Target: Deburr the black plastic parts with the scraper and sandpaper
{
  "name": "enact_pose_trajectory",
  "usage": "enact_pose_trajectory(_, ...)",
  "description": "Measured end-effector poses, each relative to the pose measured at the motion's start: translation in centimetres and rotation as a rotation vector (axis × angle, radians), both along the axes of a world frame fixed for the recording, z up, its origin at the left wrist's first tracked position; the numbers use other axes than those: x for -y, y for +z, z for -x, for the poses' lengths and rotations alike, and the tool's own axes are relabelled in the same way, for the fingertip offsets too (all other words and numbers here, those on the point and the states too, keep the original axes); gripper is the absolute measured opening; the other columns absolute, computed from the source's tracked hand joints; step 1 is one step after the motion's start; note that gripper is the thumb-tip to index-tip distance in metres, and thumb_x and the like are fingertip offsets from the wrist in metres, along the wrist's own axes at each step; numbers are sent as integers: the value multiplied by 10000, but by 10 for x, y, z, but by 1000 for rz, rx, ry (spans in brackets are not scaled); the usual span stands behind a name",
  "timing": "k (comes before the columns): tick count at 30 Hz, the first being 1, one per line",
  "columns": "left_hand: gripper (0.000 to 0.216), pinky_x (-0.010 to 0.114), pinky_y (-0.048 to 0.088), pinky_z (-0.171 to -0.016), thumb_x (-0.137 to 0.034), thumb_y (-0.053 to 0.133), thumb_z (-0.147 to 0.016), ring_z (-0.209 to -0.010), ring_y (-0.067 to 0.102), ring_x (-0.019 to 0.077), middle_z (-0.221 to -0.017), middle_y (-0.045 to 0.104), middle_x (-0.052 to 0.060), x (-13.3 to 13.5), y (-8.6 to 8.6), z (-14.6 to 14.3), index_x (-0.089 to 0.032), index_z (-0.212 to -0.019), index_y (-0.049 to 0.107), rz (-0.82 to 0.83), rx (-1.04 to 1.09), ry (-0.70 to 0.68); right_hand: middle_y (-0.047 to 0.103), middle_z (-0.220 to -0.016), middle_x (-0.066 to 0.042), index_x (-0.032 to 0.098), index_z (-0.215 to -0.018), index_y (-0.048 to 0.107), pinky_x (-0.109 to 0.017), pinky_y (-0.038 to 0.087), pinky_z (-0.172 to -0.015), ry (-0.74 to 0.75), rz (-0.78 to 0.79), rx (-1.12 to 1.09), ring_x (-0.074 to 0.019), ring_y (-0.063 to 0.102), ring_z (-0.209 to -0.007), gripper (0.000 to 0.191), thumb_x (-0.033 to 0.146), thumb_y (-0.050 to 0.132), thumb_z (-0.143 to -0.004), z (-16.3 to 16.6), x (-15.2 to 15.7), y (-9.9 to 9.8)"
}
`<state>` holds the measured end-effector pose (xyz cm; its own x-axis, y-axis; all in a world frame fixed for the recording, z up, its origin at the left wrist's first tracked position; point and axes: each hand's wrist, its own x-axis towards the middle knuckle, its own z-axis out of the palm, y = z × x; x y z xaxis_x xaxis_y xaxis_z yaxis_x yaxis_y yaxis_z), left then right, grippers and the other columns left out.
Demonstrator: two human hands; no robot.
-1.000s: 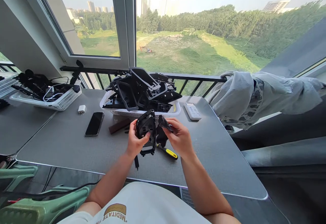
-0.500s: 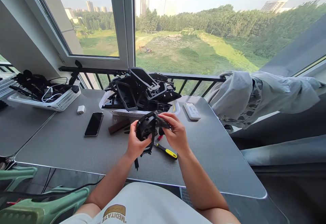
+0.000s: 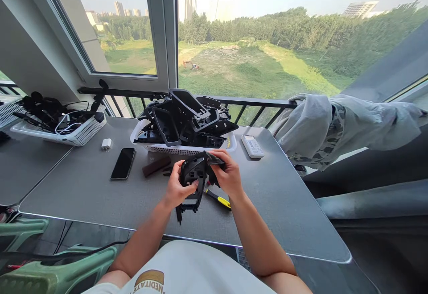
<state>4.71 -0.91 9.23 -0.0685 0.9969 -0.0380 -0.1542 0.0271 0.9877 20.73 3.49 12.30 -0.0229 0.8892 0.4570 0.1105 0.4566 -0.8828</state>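
Above the front of the table, a black molded plastic part (image 3: 193, 169) with a curved rim and an open frame hangs between my two hands. My left hand (image 3: 178, 187) is closed around its left side, the thumb pressed across its face. At its right end, my right hand (image 3: 228, 173) is closed on a dark, flap-like piece (image 3: 214, 159); whether this piece is joined to the rest I cannot tell. Just under the part lies a yellow-and-black handled tool (image 3: 219, 199), its far end hidden. A narrow black strip (image 3: 179, 214) shows below my left hand.
A white basket (image 3: 167, 150) heaped with black plastic parts stands at the back. Left of it are a phone (image 3: 123, 163), a white charger (image 3: 106, 143) and a dark brown block (image 3: 156, 167). A white device (image 3: 252, 146) lies right. Another basket (image 3: 82, 137) holds cables and black parts.
The black plastic part has tilted, so its open frame now faces me more and hangs lower. My right hand has shifted slightly left and turned with it.
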Motion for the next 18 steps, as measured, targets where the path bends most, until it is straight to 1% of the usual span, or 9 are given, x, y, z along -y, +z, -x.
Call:
enact_pose_trajectory(2, 644, 226, 460, -608, -262, 811, -566, -707, 592, 128, -860, 629, -17, 0, 0, 4, -219, -1121, 488, 36, 26, -50, 679, -865, -34, 235, -819, 716, -334, 505, -791, 23, 5, 7, -197, 632, -843, 123, 202, 623, -745, -3, 0, 1)
enact_pose_trajectory(4, 643, 222, 458, -628, -266, 827, -561, -733, 596, 127, -877, 633, -11, -1, 0, 8, -218, -1111, 497, 54, 68, -103, 658, -790, -17, 224, -770, 695, -310, 498, -712, 39, 75, -12, -183, 613, -759, 70, 268, 653, -736, -6, -2, 1)
enact_pose_trajectory(7, 680, 235, 486, -695, -273, 864, -544, -813, 622, 144, -965, 652, 17, -2, 1, 11, -220, -1121, 507, 65, 154, -183, 602, -668, 12, 211, -708, 642, -270, 450, -565, 13, 179, -28, -152, 552, -606, 203, 409, 669, -743, -9, -9, -6)
enact_pose_trajectory(9, 732, 256, 505, -725, -269, 884, -532, -834, 634, 158, -995, 659, 30, -2, 1, 12, -224, -1157, 505, 81, 200, -223, 576, -612, 21, 207, -698, 627, -261, 424, -516, -27, 200, -20, -145, 524, -552, 241, 442, 664, -738, -10, -16, -13)
enact_pose_trajectory(11, 772, 280, 520, -753, -263, 890, -535, -864, 643, 176, -1018, 663, 41, -2, 2, 12, -227, -1200, 500, 87, 230, -243, 583, -607, 14, 204, -715, 637, -273, 438, -529, -88, 203, -5, -158, 537, -564, 222, 422, 675, -713, -11, -23, -19)
enact_pose_trajectory(13, 797, 298, 525, -788, -260, 884, -551, -917, 647, 193, -1071, 662, 54, -2, 2, 12, -230, -1244, 491, 76, 251, -240, 613, -651, -4, 204, -752, 646, -300, 468, -580, -170, 188, 7, -181, 568, -621, 188, 381, 675, -699, -14, -28, -23)
enact_pose_trajectory(16, 828, 329, 513, -877, -257, 870, -577, -1022, 640, 218, -1170, 651, 73, -3, 1, 12, -235, -1304, 474, 52, 238, -228, 651, -762, -28, 222, -795, 646, -342, 503, -687, -264, 139, 14, -206, 606, -736, 120, 305, 638, -709, -14, -21, -18)
enact_pose_trajectory(18, 839, 357, 478, -970, -253, 868, -579, -1120, 614, 241, -1217, 640, 82, -4, 0, 11, -229, -1321, 475, 19, 189, -201, 667, -842, -33, 243, -809, 656, -359, 516, -766, -246, 58, 43, -214, 626, -828, 110, 229, 604, -713, -11, -9, -11)
